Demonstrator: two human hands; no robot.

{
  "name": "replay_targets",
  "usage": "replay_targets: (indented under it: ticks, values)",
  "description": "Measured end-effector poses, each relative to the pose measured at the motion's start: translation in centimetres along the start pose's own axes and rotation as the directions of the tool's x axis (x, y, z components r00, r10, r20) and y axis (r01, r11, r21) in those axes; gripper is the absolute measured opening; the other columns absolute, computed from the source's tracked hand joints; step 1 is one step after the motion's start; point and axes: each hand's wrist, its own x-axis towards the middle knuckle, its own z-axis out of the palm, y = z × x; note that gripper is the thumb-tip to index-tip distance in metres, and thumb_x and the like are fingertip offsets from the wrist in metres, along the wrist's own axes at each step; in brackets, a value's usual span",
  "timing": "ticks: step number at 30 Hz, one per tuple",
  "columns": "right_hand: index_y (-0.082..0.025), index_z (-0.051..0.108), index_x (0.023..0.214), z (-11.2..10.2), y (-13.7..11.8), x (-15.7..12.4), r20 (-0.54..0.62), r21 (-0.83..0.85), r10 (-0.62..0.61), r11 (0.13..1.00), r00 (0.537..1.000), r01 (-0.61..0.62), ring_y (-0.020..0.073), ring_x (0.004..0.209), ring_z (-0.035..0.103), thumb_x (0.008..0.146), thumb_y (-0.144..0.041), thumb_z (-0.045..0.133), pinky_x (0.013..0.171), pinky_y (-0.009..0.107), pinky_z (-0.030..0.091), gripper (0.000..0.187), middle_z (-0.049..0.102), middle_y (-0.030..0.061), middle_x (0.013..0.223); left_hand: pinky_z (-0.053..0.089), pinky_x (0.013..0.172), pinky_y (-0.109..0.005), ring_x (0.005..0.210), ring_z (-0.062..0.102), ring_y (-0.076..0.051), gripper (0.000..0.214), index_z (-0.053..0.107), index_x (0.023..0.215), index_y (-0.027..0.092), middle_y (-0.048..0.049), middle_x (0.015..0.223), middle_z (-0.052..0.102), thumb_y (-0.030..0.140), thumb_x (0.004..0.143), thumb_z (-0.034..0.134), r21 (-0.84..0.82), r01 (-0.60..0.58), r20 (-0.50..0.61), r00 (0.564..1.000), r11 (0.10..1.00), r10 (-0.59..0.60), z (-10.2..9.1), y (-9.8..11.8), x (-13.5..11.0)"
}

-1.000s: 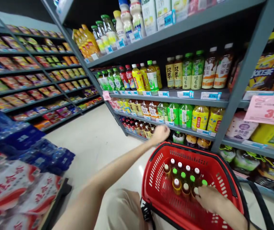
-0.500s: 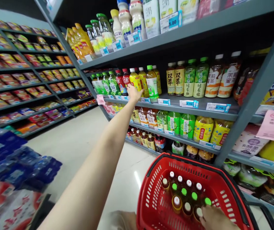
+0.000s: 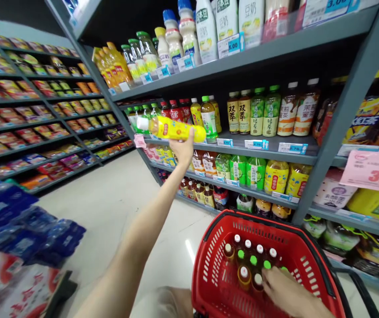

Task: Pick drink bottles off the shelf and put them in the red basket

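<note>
Since half a second ago, the left hand (image 3: 183, 152) has drawn a yellow bottle (image 3: 172, 130) away from the row of drinks and tipped it onto its side. Its grip is clasped around the bottle toward the base, thumb across the yellow label, with the white cap pointing left and the base pointing right. This bottle hangs on the near side of the shelf (image 3: 239, 143), in front of the red-labelled bottles (image 3: 176, 110). Just right of those stand another yellow bottle (image 3: 196, 112) and a green-capped tea bottle (image 3: 209, 119), both upright. Near and to the right, the right hand (image 3: 284, 289) is inside the red basket (image 3: 198, 278), over the right end of the bottles; whether its grip clasps anything can't be told, since its fingertips are hidden. White-capped bottles (image 3: 248, 244) make up the far row in the basket, green-capped bottles (image 3: 253, 260) the next one nearer, and a few pale-capped bottles (image 3: 258, 279) stand at the near and left sides. Well apart on the left, blue packs (image 3: 6, 207) lie stacked beyond the white-and-red packs (image 3: 20, 287).
</note>
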Motion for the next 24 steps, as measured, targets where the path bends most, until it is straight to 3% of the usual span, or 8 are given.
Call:
replay_targets:
  ticks: [2,3,4,7,9,13,18,24]
  values:
    - [-0.022,0.074,0.113,0.0,-0.9,0.3,-0.178,0.251,-0.036,0.965,0.983,0.081,0.0327,0.111,0.074,0.104,-0.035,0.042,0.103,0.046,0.053,0.035,0.078,0.0154,0.114,0.052,0.114,-0.041,0.134,0.063,-0.028,0.061,0.049,0.13,0.018,-0.0179,0.136,0.067,0.055,0.088,0.074,-0.282,0.143,0.175,0.98,0.949,-0.096,-2.6,0.0,-5.6]
    - [-0.024,0.071,0.115,0.0,-1.3,0.5,-0.247,0.408,-0.016,0.905,0.969,0.119,0.0308,0.112,0.073,0.104,-0.044,0.044,0.103,0.044,0.054,0.035,0.077,0.0135,0.117,0.055,0.109,-0.04,0.127,0.067,-0.028,0.067,0.051,0.124,0.019,-0.0166,0.133,0.069,0.057,0.078,0.082,-0.376,0.267,0.336,0.932,0.888,-0.138,-3.7,-0.1,-8.7]
    - [-0.026,0.069,0.116,0.2,-1.8,0.8,-0.286,0.573,0.026,0.806,0.958,0.149,0.0298,0.109,0.072,0.102,-0.055,0.048,0.099,0.044,0.056,0.038,0.076,0.0124,0.116,0.057,0.107,-0.04,0.123,0.069,-0.027,0.072,0.053,0.118,0.02,-0.0158,0.132,0.07,0.057,0.068,0.088,-0.416,0.404,0.519,0.841,0.815,-0.152,-4.7,-0.2,-11.9]
    - [-0.022,0.066,0.115,0.5,-3.1,1.1,-0.169,0.949,0.127,0.288,0.977,0.127,0.0306,0.091,0.073,0.089,-0.075,0.056,0.067,0.039,0.059,0.06,0.076,0.0149,0.104,0.065,0.089,-0.044,0.094,0.076,-0.028,0.076,0.062,0.103,0.018,-0.0134,0.104,0.078,0.064,0.051,0.093,-0.378,0.565,0.746,0.655,0.733,-0.121,-6.8,-0.1,-21.3]
    - [-0.018,0.066,0.112,0.6,-3.7,0.7,-0.05,0.999,0.118,-0.004,0.992,0.051,0.0298,0.084,0.074,0.089,-0.075,0.054,0.066,0.038,0.058,0.063,0.077,0.0167,0.097,0.065,0.083,-0.042,0.085,0.076,-0.026,0.071,0.064,0.099,0.018,-0.0108,0.096,0.078,0.062,0.052,0.095,-0.333,0.656,0.829,0.545,0.677,-0.121,-7.7,0.4,-26.4]
    - [-0.014,0.069,0.104,0.4,-4.8,-1.1,0.049,0.973,0.07,-0.228,0.996,-0.032,0.0253,0.073,0.073,0.1,-0.064,0.036,0.071,0.036,0.057,0.06,0.077,0.0152,0.084,0.064,0.079,-0.034,0.082,0.074,-0.02,0.059,0.067,0.097,0.018,-0.0077,0.097,0.078,0.048,0.057,0.099,-0.241,0.799,0.929,0.355,0.551,-0.108,-9.3,2.2,-31.5]
    - [-0.017,0.073,0.103,-0.5,-5.4,-3.2,0.009,0.97,0.03,-0.243,1.0,-0.001,0.0204,0.064,0.066,0.101,-0.064,0.048,0.056,0.03,0.049,0.053,0.076,0.0104,0.083,0.062,0.081,-0.03,0.082,0.073,-0.018,0.052,0.071,0.097,0.015,-0.0076,0.097,0.078,0.042,0.063,0.099,-0.307,0.839,0.939,0.344,0.45,-0.002,-10.5,3.3,-31.2]
    - [-0.021,0.076,0.119,-1.8,-5.1,-4.3,-0.102,0.988,-0.037,-0.124,0.994,0.097,0.0297,0.098,0.073,0.094,-0.055,0.073,0.085,0.044,0.059,0.043,0.079,0.0124,0.113,0.064,0.083,-0.034,0.086,0.075,-0.021,0.05,0.072,0.101,0.013,-0.0105,0.102,0.078,0.04,0.067,0.097,-0.396,0.774,0.902,0.429,0.494,0.05,-11.6,3.4,-30.2]
